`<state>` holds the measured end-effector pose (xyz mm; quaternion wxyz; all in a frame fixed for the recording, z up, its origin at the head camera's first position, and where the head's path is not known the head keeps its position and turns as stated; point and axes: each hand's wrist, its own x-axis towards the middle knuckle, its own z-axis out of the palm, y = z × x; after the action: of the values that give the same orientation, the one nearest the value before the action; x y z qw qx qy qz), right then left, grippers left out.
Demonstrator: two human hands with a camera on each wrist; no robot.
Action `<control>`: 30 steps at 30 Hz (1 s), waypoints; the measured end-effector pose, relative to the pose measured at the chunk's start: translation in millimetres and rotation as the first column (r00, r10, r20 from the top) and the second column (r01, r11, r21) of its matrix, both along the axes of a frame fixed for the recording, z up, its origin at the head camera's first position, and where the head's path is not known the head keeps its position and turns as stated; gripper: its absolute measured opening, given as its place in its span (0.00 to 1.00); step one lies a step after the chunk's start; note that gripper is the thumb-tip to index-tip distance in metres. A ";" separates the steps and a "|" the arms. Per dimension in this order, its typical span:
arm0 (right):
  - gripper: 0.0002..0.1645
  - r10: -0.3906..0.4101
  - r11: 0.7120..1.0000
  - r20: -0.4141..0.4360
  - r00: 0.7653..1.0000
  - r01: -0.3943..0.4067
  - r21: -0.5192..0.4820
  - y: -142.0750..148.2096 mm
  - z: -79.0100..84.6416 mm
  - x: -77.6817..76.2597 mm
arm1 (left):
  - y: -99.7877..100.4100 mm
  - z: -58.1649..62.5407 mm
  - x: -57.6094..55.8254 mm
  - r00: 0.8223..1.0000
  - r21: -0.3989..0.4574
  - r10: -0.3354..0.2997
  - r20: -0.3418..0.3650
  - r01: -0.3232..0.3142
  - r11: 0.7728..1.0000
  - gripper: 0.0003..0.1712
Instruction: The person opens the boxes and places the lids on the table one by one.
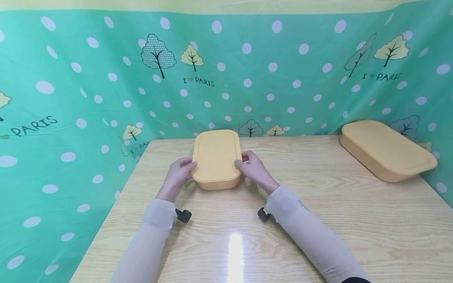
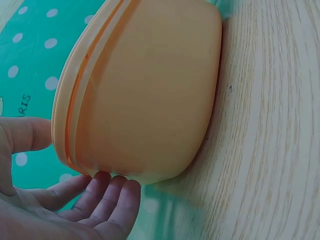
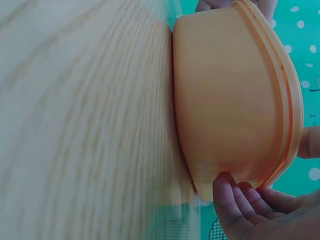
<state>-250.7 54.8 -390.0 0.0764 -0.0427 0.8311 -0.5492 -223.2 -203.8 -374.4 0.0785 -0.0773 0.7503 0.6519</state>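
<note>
A pale orange, lidded plastic food container with rounded corners sits on the wooden table, near its back edge. My left hand holds its left side, thumb on the lid's edge and fingertips against the side wall under the rim. From the right, my right hand grips it the same way, its thumb on the lid and the other fingers below. Both wrist views show the lid on the container, with a narrow line between lid and body. The inside is hidden by the lid.
A second, larger lidded container of the same colour stands at the table's back right, by the cloth. Green dotted cloth with printed trees hangs behind and at both sides. The wooden table top stretches in front and to the right.
</note>
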 end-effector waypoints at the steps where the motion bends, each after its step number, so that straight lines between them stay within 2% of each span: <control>1: 0.27 0.001 1.000 -0.001 1.000 -0.001 -0.003 0.0 0.3 0.1 | -1.0 -3.0 -1.8 1.000 0.001 0.004 -0.002 -0.004 1.000 0.33; 5: 0.27 0.000 1.000 -0.001 1.000 0.000 -0.009 0.1 1.8 0.3 | -2.2 -7.8 -3.1 1.000 -0.022 0.001 -0.029 -0.002 1.000 0.34; 11: 0.27 0.002 1.000 -0.008 1.000 -0.002 -0.007 0.3 2.2 0.6 | -1.7 -7.6 -1.9 0.998 -0.051 -0.006 -0.056 0.003 0.999 0.34; 18: 0.27 0.002 1.000 -0.029 1.000 -0.003 -0.014 0.3 1.8 0.5 | -2.0 -7.0 -2.1 0.998 -0.052 -0.005 -0.055 0.002 0.999 0.34; 30: 0.27 -0.006 1.000 -0.080 0.997 0.006 -0.004 0.1 1.6 0.2 | -0.9 -5.5 -2.1 0.998 -0.123 0.018 -0.056 -0.025 0.992 0.33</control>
<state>-250.5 54.9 -388.4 0.0412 -0.0623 0.8327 -0.5487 -225.3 -204.7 -380.0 0.0460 -0.0721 0.7901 0.6070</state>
